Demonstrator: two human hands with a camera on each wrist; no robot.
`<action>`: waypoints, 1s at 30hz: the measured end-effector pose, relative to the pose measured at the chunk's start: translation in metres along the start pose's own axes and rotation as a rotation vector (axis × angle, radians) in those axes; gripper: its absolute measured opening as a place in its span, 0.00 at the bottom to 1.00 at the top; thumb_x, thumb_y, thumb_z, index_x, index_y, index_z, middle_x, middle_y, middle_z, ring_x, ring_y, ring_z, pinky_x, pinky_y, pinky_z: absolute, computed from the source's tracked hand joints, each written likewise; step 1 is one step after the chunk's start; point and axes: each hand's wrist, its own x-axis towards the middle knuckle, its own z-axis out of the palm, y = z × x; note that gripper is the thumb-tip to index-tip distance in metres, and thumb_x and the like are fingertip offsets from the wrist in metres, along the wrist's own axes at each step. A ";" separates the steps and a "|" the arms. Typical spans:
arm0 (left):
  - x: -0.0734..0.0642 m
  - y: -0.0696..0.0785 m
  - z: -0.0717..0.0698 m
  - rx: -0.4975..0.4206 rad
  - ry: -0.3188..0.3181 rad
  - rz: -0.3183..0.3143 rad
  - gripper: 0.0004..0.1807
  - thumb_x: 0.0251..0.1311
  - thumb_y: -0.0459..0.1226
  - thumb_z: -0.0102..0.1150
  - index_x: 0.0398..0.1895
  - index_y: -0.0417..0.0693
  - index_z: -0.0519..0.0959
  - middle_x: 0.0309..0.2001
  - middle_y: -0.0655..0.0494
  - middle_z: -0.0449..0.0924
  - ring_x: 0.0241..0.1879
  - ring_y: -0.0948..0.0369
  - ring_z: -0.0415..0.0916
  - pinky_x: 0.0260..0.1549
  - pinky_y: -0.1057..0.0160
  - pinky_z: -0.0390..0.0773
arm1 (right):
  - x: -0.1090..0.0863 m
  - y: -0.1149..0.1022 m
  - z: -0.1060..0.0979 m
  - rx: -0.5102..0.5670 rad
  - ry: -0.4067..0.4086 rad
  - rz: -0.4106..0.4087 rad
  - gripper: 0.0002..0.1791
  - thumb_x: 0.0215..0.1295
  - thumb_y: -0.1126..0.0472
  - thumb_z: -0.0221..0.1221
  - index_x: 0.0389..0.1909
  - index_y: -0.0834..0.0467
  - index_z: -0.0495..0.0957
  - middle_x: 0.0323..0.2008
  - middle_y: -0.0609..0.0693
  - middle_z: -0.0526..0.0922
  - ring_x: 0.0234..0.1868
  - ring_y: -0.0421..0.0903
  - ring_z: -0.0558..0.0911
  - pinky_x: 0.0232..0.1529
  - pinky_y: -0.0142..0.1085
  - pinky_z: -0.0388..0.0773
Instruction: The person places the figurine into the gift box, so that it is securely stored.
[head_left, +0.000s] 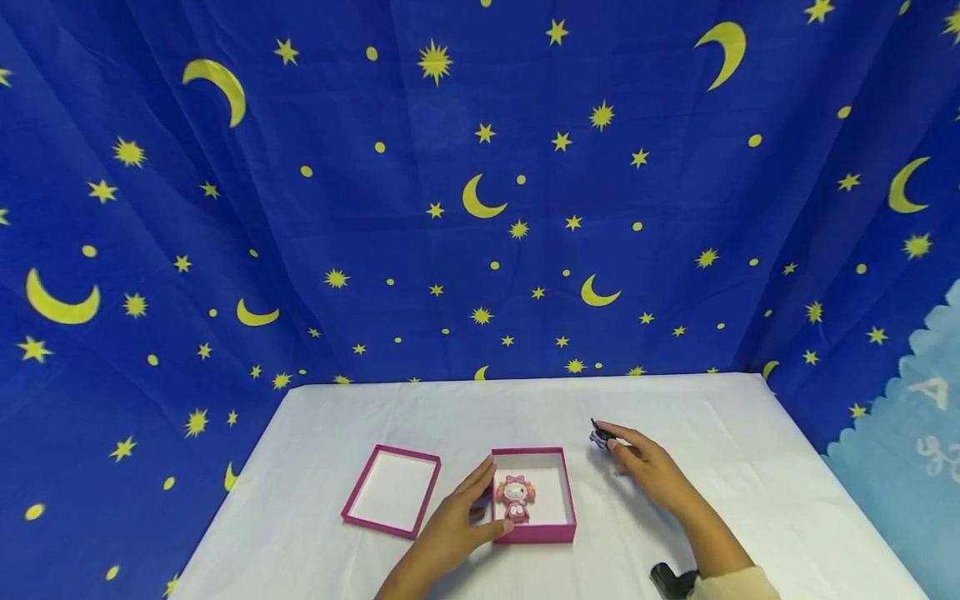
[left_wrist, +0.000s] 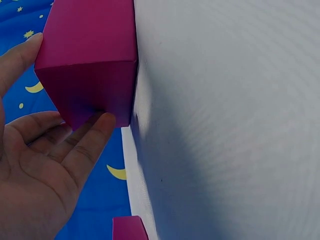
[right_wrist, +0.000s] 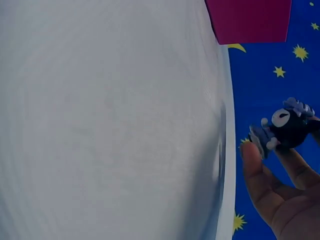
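A deep-pink open box with a white inside stands on the table. My left hand grips its left side, thumb at the near rim and fingers against the left wall. Inside the box, toward its left, a pink figurine with a white face and a bow lies face up. To the right of the box, my right hand pinches a small black and purple figurine between thumb and fingers, held above the table.
The box's lid, white inside with a pink rim, lies to the left on the white-covered table. A black object shows beside the right forearm. A blue curtain with moons and stars hangs behind.
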 end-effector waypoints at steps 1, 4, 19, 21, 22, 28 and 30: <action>0.000 0.000 0.000 0.000 -0.001 -0.002 0.48 0.61 0.48 0.69 0.80 0.48 0.55 0.82 0.54 0.47 0.73 0.47 0.65 0.64 0.57 0.78 | 0.000 0.000 0.000 0.002 -0.009 0.003 0.22 0.78 0.53 0.52 0.68 0.52 0.75 0.66 0.62 0.76 0.49 0.39 0.82 0.44 0.35 0.87; 0.000 0.001 -0.001 0.002 -0.003 -0.006 0.48 0.62 0.48 0.69 0.80 0.48 0.55 0.83 0.54 0.47 0.74 0.46 0.65 0.64 0.56 0.78 | 0.001 -0.001 0.001 0.004 -0.023 -0.001 0.22 0.80 0.51 0.48 0.68 0.51 0.75 0.69 0.61 0.74 0.54 0.33 0.78 0.46 0.37 0.88; 0.000 0.000 -0.001 -0.019 -0.002 -0.035 0.48 0.60 0.48 0.70 0.80 0.49 0.55 0.82 0.56 0.47 0.73 0.47 0.65 0.64 0.57 0.78 | 0.003 -0.007 0.006 0.134 -0.091 -0.052 0.23 0.84 0.55 0.39 0.69 0.61 0.69 0.59 0.69 0.75 0.45 0.54 0.86 0.45 0.45 0.89; 0.000 0.000 -0.001 -0.017 -0.002 -0.038 0.49 0.60 0.48 0.70 0.80 0.50 0.55 0.82 0.57 0.47 0.73 0.47 0.66 0.64 0.57 0.78 | 0.003 -0.008 0.007 0.139 -0.090 -0.074 0.23 0.84 0.56 0.38 0.70 0.62 0.68 0.57 0.70 0.75 0.44 0.51 0.87 0.44 0.44 0.89; 0.000 0.000 -0.001 -0.016 -0.001 -0.039 0.49 0.60 0.48 0.70 0.80 0.50 0.55 0.82 0.57 0.48 0.73 0.47 0.66 0.64 0.57 0.78 | 0.002 -0.010 0.007 0.146 -0.086 -0.079 0.23 0.84 0.56 0.38 0.70 0.62 0.68 0.55 0.70 0.76 0.43 0.51 0.87 0.44 0.43 0.89; 0.001 -0.001 0.000 -0.013 0.006 -0.020 0.48 0.60 0.48 0.70 0.80 0.49 0.56 0.82 0.59 0.48 0.73 0.48 0.66 0.64 0.57 0.78 | -0.001 -0.016 0.011 0.174 -0.085 -0.073 0.22 0.84 0.58 0.38 0.69 0.63 0.68 0.54 0.72 0.76 0.41 0.46 0.88 0.43 0.42 0.90; 0.001 -0.001 0.000 -0.010 0.006 -0.014 0.48 0.60 0.48 0.70 0.79 0.48 0.56 0.82 0.60 0.48 0.73 0.48 0.65 0.64 0.58 0.78 | -0.002 -0.018 0.013 0.180 -0.084 -0.052 0.22 0.84 0.58 0.38 0.69 0.62 0.69 0.55 0.71 0.75 0.40 0.45 0.88 0.43 0.42 0.90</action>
